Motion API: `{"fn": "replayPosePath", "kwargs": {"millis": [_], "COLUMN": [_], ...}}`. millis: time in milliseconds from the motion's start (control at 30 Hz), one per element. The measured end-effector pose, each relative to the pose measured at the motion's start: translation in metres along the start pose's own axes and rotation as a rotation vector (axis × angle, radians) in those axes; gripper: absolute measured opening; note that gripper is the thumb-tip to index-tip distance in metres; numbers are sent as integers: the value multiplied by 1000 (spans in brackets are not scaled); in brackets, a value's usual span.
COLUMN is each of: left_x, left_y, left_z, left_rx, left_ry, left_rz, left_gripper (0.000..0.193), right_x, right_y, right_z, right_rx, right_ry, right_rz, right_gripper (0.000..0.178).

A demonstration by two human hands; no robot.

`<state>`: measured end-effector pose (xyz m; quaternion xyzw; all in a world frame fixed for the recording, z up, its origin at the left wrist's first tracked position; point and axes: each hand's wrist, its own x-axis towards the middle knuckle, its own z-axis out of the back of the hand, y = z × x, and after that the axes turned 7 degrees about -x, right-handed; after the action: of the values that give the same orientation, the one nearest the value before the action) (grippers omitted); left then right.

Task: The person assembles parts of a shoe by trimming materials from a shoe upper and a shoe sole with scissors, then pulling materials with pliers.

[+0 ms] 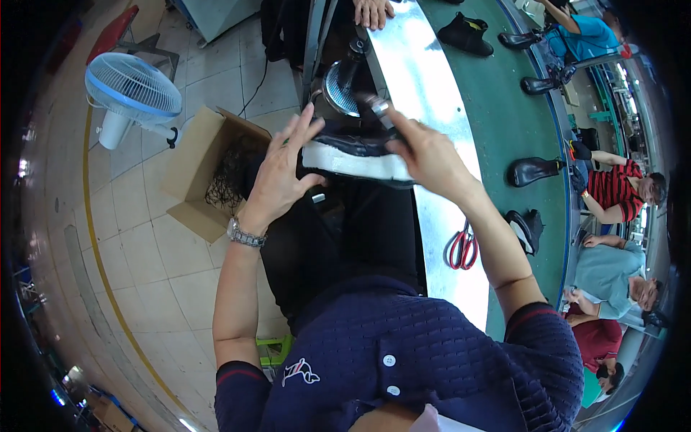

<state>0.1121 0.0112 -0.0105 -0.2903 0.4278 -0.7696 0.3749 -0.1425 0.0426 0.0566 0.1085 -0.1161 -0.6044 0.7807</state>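
Observation:
Above my lap is a black shoe [353, 147] with a broad white band along its sole, lying sideways. My right hand [435, 164] is closed on its right end, thumb against the black upper. A blurred dark and silvery piece [376, 106] shows at the right fingertips; whether it belongs to the shoe I cannot tell. My left hand [279, 171] is spread around the shoe's left end, fingers stretched out above and thumb below. Whether the left fingers press on it is unclear.
Beside me runs a shiny metal bench [432, 79] with red-handled scissors [463, 248]. Beyond it, a green conveyor [497, 122] carries several black boots. An open cardboard box [209, 169] and a fan [133, 90] stand left. Another person's hand [373, 12] rests on the bench's far end.

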Motion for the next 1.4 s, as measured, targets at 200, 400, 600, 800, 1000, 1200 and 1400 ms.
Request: {"fn": "replayPosePath", "kwargs": {"millis": [200, 400, 600, 800, 1000, 1200, 1400], "left_x": [-76, -110, -121, -123, -89, -71, -67], "left_y": [-39, -24, -20, -20, 18, 15, 5], "left_z": [-48, -42, -46, -47, -42, -47, -32], "left_rx": [-521, 15, -86, 381, -1916, -1458, -1369], "left_ry": [-232, -622, -494, -320, -181, -233, -111], "left_rz": [477, 413, 334, 213, 424, 470, 554], "left_gripper": [108, 32, 27, 31, 73, 79, 80], "right_x": [-60, -65, -13, -11, -36, -6, 53], "right_y": [22, 62, 97, 110, 91, 98, 66], "right_z": [4, -7, 7, 0, -18, 18, -7], "right_rx": [489, 426, 48, -127, -5, -81, -174], "right_ry": [610, 486, 748, 802, 687, 837, 322], "right_rz": [-424, 21, 260, 289, 209, 242, 551], "right_gripper": [53, 51, 51, 58, 66, 64, 64]}}
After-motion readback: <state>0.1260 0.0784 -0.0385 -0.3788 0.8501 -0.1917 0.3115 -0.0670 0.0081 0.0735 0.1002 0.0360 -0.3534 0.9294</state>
